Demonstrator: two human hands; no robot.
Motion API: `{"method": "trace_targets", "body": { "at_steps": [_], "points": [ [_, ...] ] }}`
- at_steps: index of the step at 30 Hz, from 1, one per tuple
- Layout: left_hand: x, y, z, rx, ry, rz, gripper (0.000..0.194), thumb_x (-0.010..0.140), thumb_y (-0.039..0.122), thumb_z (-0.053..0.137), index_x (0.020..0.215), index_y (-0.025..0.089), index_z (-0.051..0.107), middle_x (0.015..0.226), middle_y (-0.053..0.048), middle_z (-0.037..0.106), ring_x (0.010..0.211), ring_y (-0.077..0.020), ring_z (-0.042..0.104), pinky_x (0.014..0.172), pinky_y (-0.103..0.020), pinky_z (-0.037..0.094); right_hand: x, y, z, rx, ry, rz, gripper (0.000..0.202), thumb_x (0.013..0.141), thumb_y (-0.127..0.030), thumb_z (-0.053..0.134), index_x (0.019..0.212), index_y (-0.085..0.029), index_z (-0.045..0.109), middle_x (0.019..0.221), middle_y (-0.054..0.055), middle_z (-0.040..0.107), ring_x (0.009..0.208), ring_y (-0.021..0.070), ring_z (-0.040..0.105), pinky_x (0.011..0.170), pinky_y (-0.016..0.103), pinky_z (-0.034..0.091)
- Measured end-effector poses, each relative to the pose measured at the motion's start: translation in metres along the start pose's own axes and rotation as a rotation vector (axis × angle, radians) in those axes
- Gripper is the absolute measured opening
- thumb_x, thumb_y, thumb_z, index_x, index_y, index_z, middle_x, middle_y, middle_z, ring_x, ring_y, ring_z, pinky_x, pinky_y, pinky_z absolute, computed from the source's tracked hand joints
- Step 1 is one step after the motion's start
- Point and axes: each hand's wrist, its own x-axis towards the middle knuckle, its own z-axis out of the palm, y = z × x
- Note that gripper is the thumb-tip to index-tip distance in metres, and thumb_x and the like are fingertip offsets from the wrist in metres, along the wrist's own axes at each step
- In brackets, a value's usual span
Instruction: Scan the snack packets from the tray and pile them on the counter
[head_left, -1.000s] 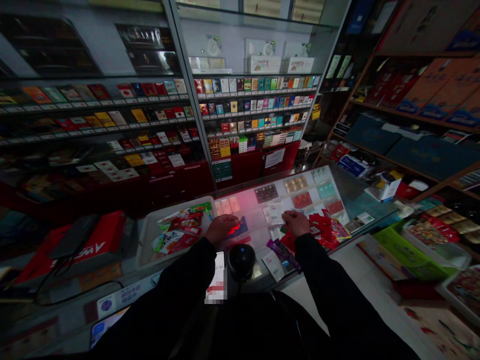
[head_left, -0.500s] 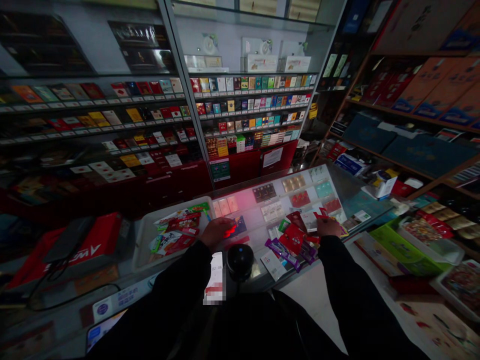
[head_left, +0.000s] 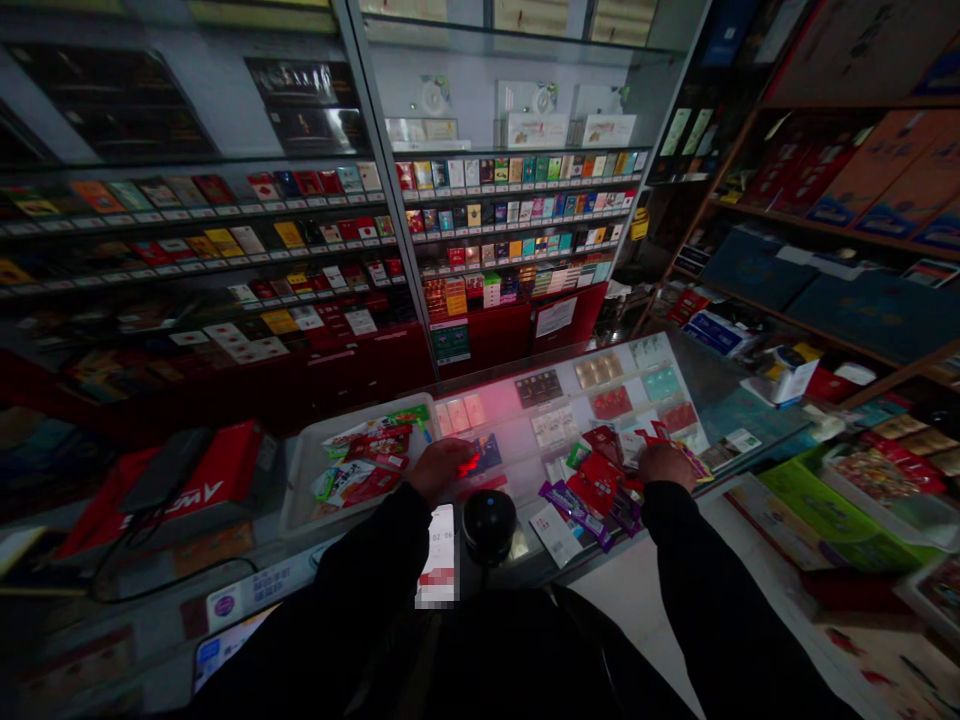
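My left hand [head_left: 441, 468] is closed beside the white tray [head_left: 306, 460] of snack packets, its fingertips glowing red in the scanner's light; what they hold, if anything, cannot be made out. Just below it stands a round black barcode scanner [head_left: 489, 522] on the glass counter. My right hand [head_left: 666, 466] has its fingers curled down at the right end of a pile of packets, its fingertips hidden. Red packets [head_left: 598, 482] and purple snack wrappers [head_left: 574, 508] lie left of that hand. A yellow-edged packet [head_left: 703, 470] pokes out on its right.
A phone [head_left: 441, 555] lies beside the scanner. At the left sits a red box [head_left: 221, 485] with a dark device [head_left: 166, 468] on it. Cigarette packs [head_left: 499, 170] fill the cabinet shelves opposite. A green box [head_left: 840, 500] stands at right, near a tub of sweets [head_left: 874, 470].
The view has swung slightly left, so the surroundings appear shifted right. My right hand sits slightly lower, against the packets. My left hand stays near the scanner, still lit red.
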Motion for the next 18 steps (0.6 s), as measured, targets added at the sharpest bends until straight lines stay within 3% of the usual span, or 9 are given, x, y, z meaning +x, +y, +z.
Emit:
{"method": "trace_targets", "body": {
  "at_steps": [5,8,12,18],
  "points": [
    [-0.002,0.005,-0.004,-0.023,0.011,-0.028,0.038,0.060,0.041,0.083,0.084,0.015,0.070,0.081,-0.005,0.074,0.074,-0.0165,0.067,0.069,-0.028,0.047,-0.003,-0.006,-0.007,0.032,0.061,-0.065,0.035,0.089,-0.033,0.052,0.107,-0.018,0.077,0.110,0.021,0.072,0.101,0.0301,0.071,0.085,0.039,0.052],
    [0.000,0.010,-0.018,-0.020,0.043,-0.027,0.038,0.061,0.042,0.082,0.087,0.016,0.069,0.083,-0.005,0.074,0.078,-0.0178,0.068,0.072,-0.028,0.049,-0.004,-0.007,-0.009,0.018,0.091,-0.065,0.037,0.089,-0.036,0.051,0.112,-0.019,0.075,0.112,0.018,0.072,0.102,0.0281,0.070,0.086,0.037,0.052],
    [0.014,0.016,-0.055,0.020,0.157,0.060,0.035,0.061,0.040,0.082,0.084,0.016,0.068,0.079,-0.004,0.072,0.073,-0.0162,0.066,0.067,-0.026,0.048,-0.007,-0.012,-0.013,0.033,0.142,-0.105,0.039,0.090,-0.037,0.050,0.115,-0.018,0.074,0.112,0.017,0.072,0.103,0.0288,0.069,0.087,0.038,0.051],
    [0.037,0.025,-0.118,0.175,0.470,0.075,0.031,0.068,0.032,0.080,0.090,0.016,0.067,0.065,-0.002,0.067,0.057,-0.0157,0.061,0.056,-0.025,0.044,-0.024,-0.033,-0.019,0.154,0.214,-0.215,0.041,0.088,-0.039,0.052,0.111,-0.013,0.074,0.111,0.017,0.072,0.100,0.0289,0.067,0.087,0.037,0.048]
  ]
}}
